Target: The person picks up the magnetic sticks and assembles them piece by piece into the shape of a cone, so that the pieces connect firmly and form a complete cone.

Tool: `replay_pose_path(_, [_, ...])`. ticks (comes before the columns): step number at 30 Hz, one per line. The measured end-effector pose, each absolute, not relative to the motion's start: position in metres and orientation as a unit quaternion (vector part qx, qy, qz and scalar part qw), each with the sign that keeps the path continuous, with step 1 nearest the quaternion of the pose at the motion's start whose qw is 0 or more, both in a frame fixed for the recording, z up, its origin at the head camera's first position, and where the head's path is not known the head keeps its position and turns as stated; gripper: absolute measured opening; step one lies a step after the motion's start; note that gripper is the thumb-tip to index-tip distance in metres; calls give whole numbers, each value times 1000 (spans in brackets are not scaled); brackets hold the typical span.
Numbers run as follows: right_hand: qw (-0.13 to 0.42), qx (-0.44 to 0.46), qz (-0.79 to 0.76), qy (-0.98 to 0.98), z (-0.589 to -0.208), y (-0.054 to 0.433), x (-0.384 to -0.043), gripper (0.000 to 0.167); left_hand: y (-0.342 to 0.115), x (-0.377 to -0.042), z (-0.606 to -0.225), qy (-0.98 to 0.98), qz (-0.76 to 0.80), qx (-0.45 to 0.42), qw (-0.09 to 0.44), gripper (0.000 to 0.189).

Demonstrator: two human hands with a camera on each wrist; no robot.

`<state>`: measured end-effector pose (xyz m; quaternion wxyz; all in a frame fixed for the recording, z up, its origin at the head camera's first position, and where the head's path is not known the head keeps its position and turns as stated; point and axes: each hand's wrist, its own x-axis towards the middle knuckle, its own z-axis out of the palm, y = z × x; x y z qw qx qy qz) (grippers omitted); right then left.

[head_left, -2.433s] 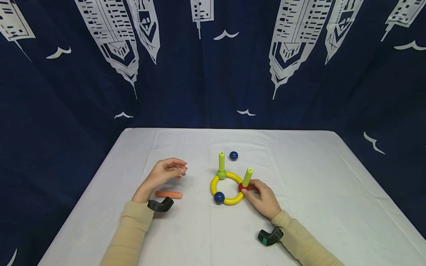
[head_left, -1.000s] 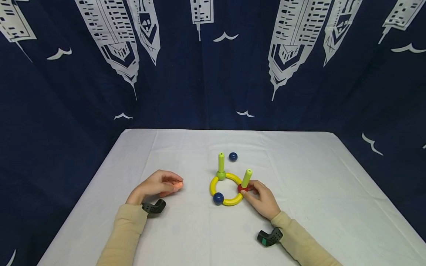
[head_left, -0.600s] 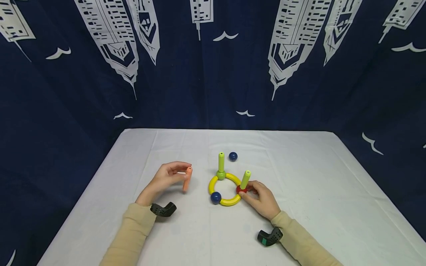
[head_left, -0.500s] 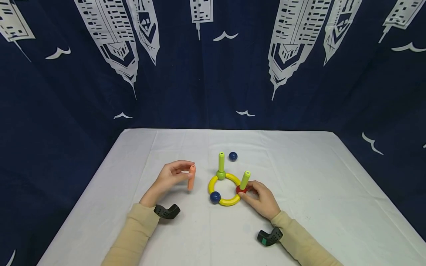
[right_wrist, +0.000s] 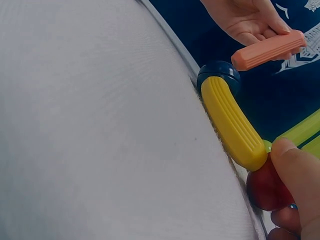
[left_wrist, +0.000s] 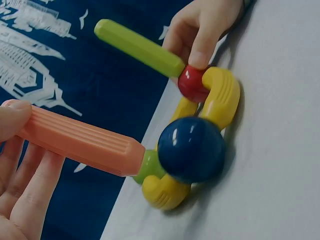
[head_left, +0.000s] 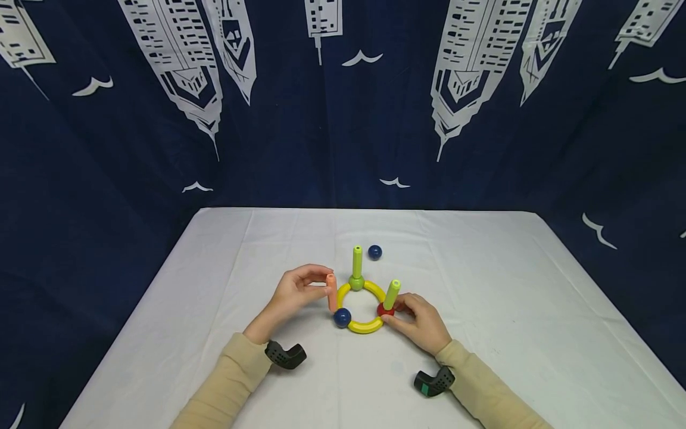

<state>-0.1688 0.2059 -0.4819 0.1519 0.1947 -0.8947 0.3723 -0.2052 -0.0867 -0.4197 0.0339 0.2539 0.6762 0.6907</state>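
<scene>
My left hand (head_left: 300, 290) pinches an orange ribbed rod (left_wrist: 82, 141) near its upper end, its lower end close to a blue ball (head_left: 342, 317). Whether rod and ball touch I cannot tell. That ball belongs to a ring of curved yellow rods (head_left: 366, 326), together with a green ball (head_left: 356, 283) and a red ball (left_wrist: 194, 83). One lime-green rod (head_left: 357, 261) stands upright on the green ball; a second lime-green rod (left_wrist: 140, 47) leans up from the red ball. Thumb and fingers of my right hand (head_left: 420, 322) grip the red ball at the ring's right side.
A loose blue ball (head_left: 375, 252) lies behind the ring on the white-covered table (head_left: 482, 268). Beyond the table's far edge hangs a dark blue printed cloth (head_left: 332, 131). Both wrists carry black devices.
The left hand has picked up the orange rod from the table, turned it upright and carried it right to the ring. The ring has shifted slightly left, with the right hand still on the red ball.
</scene>
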Motion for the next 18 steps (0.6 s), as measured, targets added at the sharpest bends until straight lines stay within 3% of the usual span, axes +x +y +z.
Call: replay_pose_path(18, [154, 198, 374, -893, -482, 205, -169, 30, -76, -200, -424, 664, 692, 279, 43, 33])
